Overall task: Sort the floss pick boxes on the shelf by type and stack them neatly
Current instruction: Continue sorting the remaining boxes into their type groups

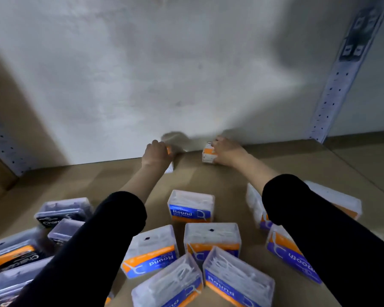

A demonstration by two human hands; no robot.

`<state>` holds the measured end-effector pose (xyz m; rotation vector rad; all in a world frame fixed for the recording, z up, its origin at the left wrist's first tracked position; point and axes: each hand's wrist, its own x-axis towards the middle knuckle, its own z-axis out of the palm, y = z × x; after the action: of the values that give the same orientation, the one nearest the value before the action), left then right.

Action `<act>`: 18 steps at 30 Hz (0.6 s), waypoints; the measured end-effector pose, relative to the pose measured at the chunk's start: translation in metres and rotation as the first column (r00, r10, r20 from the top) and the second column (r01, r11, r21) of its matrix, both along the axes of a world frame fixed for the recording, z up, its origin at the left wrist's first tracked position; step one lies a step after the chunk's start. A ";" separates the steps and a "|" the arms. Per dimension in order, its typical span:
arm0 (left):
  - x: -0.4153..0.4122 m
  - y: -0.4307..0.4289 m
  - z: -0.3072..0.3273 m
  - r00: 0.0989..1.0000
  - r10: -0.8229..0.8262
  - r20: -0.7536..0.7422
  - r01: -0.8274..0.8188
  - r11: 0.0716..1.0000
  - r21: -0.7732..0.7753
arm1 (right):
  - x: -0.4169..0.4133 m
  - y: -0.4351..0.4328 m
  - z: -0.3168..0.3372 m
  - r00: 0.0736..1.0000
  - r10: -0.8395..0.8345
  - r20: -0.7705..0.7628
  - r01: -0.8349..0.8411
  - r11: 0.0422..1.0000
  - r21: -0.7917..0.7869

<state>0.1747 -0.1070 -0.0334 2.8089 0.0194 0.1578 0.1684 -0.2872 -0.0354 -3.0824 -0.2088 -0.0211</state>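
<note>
Right hand (226, 152) on box (208, 154) by wall (142, 85)

Left hand (156, 152) grips a half-hidden box (169, 168), right hand (227, 151) an orange-white box (208, 152), near the wall (142, 85)

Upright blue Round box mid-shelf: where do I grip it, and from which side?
Probably best to come from above and set the grip across the left and right end walls of the upright Round box, near its clear top. It stands on edge, label toward the camera, with bare shelf at both ends, while another box crowds its front face.
</note>
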 end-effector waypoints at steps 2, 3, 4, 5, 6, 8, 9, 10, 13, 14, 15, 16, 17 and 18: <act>0.005 -0.004 -0.007 1.000 0.009 -0.020 -0.008 0.996 0.094 | 0.006 -0.001 -0.006 1.000 0.002 0.012 -0.001 0.999 -0.038; 0.006 -0.004 -0.010 1.000 0.012 -0.022 -0.009 0.992 0.127 | 0.009 -0.001 -0.007 1.000 0.004 0.017 -0.003 0.999 -0.044; 0.008 -0.004 -0.011 1.000 0.013 -0.025 -0.009 0.990 0.144 | 0.011 -0.003 -0.008 1.000 0.009 0.018 -0.008 0.999 -0.040; 0.008 -0.004 -0.010 1.000 0.011 -0.020 -0.008 0.990 0.141 | 0.013 -0.004 -0.007 1.000 0.013 0.015 -0.013 0.999 -0.035; 0.010 -0.003 -0.008 1.000 0.008 -0.015 -0.006 0.992 0.123 | 0.015 -0.006 -0.004 1.000 0.019 0.011 -0.018 1.000 -0.025; 0.014 0.004 -0.002 0.999 0.003 -0.039 0.000 0.999 0.054 | 0.020 -0.012 0.005 0.999 0.033 -0.012 -0.032 0.999 0.036; 0.015 0.010 0.004 0.998 -0.009 -0.068 0.011 1.000 0.020 | 0.023 -0.016 0.010 0.999 0.038 -0.037 -0.034 0.994 0.106; 0.018 0.019 0.009 0.994 -0.028 -0.102 0.027 0.999 -0.019 | 0.027 -0.021 0.016 0.996 0.045 -0.075 -0.031 0.982 0.184; 0.026 0.056 0.022 0.963 -0.129 -0.237 0.057 0.956 -0.287 | 0.031 -0.034 0.026 0.987 0.029 -0.161 0.036 0.923 0.384; 0.029 0.070 0.024 0.950 -0.154 -0.273 0.048 0.932 -0.359 | 0.032 -0.038 0.027 0.987 0.000 -0.161 0.074 0.887 0.456; 0.028 0.082 0.026 0.935 -0.157 -0.317 0.025 0.923 -0.384 | 0.033 -0.041 0.027 0.988 -0.033 -0.153 0.109 0.844 0.524; 0.029 0.092 0.024 0.925 -0.148 -0.349 0.002 0.922 -0.386 | 0.034 -0.044 0.026 0.988 -0.058 -0.145 0.132 0.810 0.571; 0.029 0.099 0.023 0.920 -0.133 -0.369 -0.020 0.924 -0.382 | 0.034 -0.046 0.026 0.987 -0.074 -0.145 0.146 0.792 0.593; 0.028 0.103 0.023 0.919 -0.124 -0.375 -0.032 0.922 -0.385 | 0.034 -0.047 0.025 0.986 -0.079 -0.150 0.155 0.783 0.603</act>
<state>0.2026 -0.0038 -0.0103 2.3961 0.0687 -0.3868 0.2022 -0.3344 -0.0105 -2.4233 0.0050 0.0727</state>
